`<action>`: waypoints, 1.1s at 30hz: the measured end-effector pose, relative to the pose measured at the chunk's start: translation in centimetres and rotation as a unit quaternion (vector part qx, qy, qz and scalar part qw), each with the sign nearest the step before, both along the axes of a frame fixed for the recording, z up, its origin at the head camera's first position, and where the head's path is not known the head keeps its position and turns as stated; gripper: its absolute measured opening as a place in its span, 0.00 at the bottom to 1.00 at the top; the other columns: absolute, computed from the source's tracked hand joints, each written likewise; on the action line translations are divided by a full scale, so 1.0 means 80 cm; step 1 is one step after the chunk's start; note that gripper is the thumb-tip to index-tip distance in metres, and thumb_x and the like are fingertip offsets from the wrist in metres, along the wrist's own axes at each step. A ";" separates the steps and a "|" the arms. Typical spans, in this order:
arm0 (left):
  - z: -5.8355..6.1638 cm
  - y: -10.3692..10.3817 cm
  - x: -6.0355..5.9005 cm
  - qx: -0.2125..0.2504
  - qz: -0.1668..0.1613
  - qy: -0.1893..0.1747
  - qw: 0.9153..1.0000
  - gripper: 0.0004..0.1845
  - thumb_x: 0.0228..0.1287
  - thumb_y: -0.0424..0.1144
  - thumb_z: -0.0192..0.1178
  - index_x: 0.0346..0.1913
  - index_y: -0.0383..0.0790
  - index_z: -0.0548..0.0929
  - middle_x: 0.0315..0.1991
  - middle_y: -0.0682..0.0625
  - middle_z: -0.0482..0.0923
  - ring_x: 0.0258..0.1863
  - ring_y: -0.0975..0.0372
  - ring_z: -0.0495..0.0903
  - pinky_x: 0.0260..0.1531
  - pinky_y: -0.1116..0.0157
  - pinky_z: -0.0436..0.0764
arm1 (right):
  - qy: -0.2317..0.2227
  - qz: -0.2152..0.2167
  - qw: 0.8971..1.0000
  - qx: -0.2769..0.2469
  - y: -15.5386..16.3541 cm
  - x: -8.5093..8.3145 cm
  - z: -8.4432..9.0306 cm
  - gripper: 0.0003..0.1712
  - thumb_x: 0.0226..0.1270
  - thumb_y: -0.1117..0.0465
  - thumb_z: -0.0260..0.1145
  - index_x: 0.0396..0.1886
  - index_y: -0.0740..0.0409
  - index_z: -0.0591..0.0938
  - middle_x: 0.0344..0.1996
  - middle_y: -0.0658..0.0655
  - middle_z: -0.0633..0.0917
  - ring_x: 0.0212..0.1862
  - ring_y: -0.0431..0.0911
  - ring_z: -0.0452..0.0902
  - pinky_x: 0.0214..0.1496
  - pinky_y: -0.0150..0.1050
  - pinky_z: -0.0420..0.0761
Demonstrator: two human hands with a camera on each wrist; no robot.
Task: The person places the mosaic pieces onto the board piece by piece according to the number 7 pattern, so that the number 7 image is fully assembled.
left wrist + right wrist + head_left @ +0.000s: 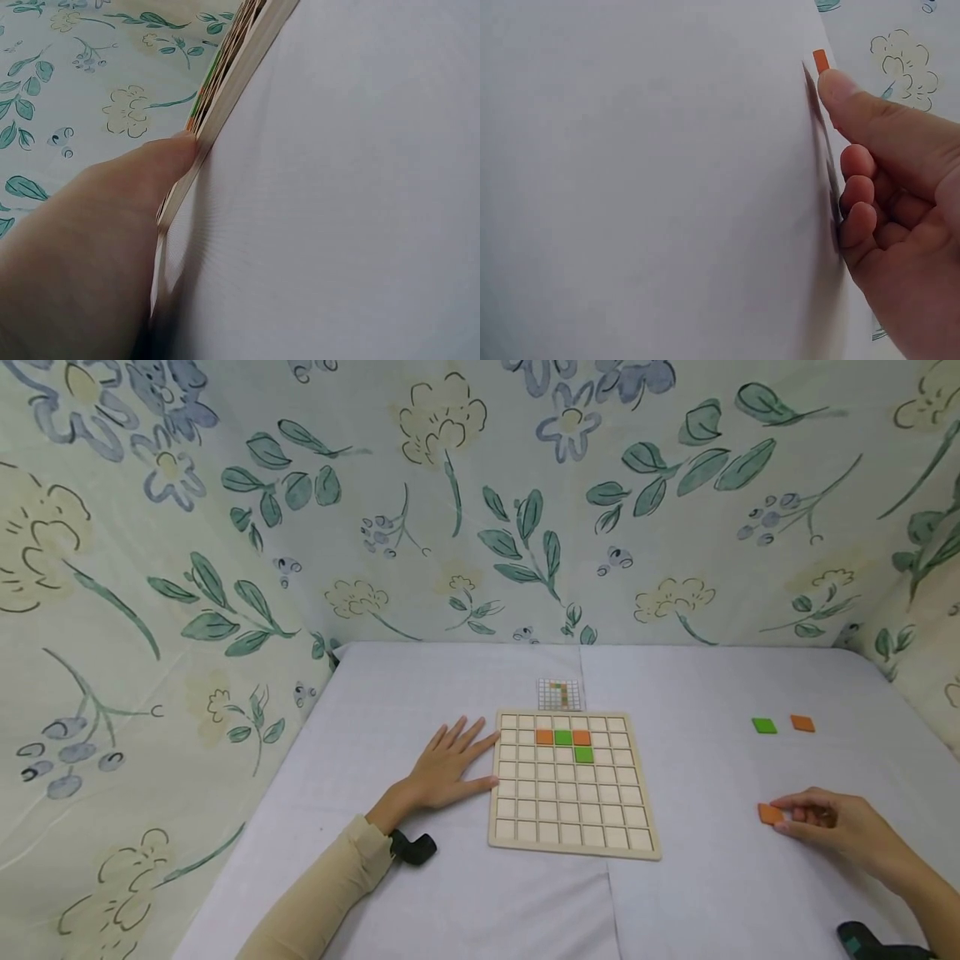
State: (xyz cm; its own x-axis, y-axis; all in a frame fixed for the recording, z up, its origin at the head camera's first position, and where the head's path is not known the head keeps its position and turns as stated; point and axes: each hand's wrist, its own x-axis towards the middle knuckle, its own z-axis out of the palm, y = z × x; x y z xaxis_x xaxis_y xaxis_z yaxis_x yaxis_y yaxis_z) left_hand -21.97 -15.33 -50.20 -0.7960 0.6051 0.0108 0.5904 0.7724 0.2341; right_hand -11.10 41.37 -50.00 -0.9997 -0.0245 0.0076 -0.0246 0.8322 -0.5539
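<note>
A wooden grid board [573, 853] lies on the table, with two orange and two green square tiles set in its upper cells, among them a green tile [563, 738]. My left hand [444, 768] is spread flat at the board's left edge, its fingertips and thumb touching the rim; the thumb also shows against the board's side in the left wrist view. Right of the board, my right hand [843, 822] pinches an orange square tile [768, 814] between thumb and index finger, the other fingers curled. In the right wrist view the tile's orange end [821, 60] sticks out past the thumb.
A small pattern card [558, 694] with a printed grid lies just behind the board. Farther back on the right are a loose green tile [764, 726] and a loose orange tile [802, 723]. Flowered cloth [465, 568] hangs behind the white-covered table [420, 685].
</note>
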 end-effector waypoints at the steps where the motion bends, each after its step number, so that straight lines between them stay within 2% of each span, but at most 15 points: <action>1: -0.001 0.000 0.000 -0.001 0.000 -0.001 1.000 0.44 0.68 0.75 0.37 0.81 0.61 0.46 0.81 0.51 0.39 0.79 0.50 0.34 0.73 0.46 0.36 | -0.003 0.000 1.000 -0.002 -0.001 0.000 0.001 0.18 0.58 0.64 0.76 0.46 0.68 0.86 0.29 0.52 0.77 0.29 0.37 0.65 0.26 0.33 0.69; 5: -0.003 0.000 0.001 -0.001 -0.001 0.000 1.000 0.44 0.68 0.75 0.37 0.81 0.61 0.47 0.81 0.51 0.39 0.79 0.50 0.34 0.73 0.45 0.37 | -0.002 0.003 1.000 -0.008 -0.006 0.001 0.010 0.19 0.60 0.61 0.76 0.47 0.69 0.85 0.30 0.52 0.77 0.29 0.36 0.66 0.27 0.31 0.71; 12: -0.007 -0.001 0.000 0.001 0.000 0.001 1.000 0.44 0.67 0.76 0.37 0.81 0.62 0.46 0.81 0.52 0.38 0.79 0.50 0.34 0.73 0.46 0.36 | 0.050 0.044 0.997 -0.026 -0.027 -0.002 0.033 0.16 0.56 0.68 0.76 0.45 0.67 0.86 0.28 0.49 0.76 0.31 0.36 0.67 0.29 0.26 0.72; 22: -0.005 0.000 0.000 0.003 0.000 0.001 1.000 0.44 0.67 0.76 0.37 0.81 0.62 0.46 0.81 0.52 0.38 0.79 0.51 0.33 0.73 0.46 0.35 | 0.089 0.085 0.990 -0.063 -0.061 -0.018 0.059 0.16 0.57 0.68 0.76 0.46 0.64 0.86 0.27 0.49 0.76 0.32 0.37 0.69 0.31 0.24 0.73; 33: -0.004 -0.001 -0.001 0.002 0.001 0.005 1.000 0.44 0.67 0.76 0.36 0.81 0.61 0.47 0.81 0.51 0.39 0.79 0.50 0.34 0.73 0.46 0.36 | 0.109 0.112 0.984 -0.090 -0.116 -0.041 0.070 0.15 0.56 0.68 0.77 0.44 0.62 0.87 0.27 0.50 0.76 0.32 0.39 0.69 0.30 0.26 0.73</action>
State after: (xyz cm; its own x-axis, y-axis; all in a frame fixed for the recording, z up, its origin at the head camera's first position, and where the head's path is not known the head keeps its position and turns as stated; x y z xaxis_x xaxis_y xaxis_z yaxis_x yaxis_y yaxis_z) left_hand -22.09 -15.38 -50.50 -0.7969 0.6038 0.0210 0.5913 0.7723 0.2321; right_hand -14.39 32.07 -44.41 -0.9438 -0.2221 0.2446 -0.3297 0.6815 -0.6533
